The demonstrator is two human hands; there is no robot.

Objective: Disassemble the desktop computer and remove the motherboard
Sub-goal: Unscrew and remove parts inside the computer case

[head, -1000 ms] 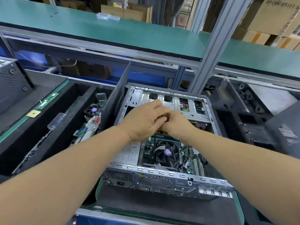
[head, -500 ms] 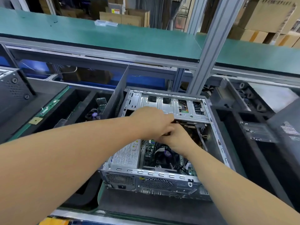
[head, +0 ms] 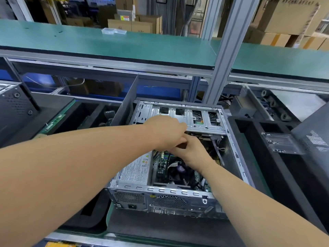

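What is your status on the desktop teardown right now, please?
Both hands, left hand and right hand, together under the drive cage, grip hidden. Motherboard still in the case. Fan and cables in the way.

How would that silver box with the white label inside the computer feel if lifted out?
The power supply looks like a sheet-metal box, so probably rigid and fairly heavy for its size. Its flat sides should not roll. The cables nearby may tug back, if attached.
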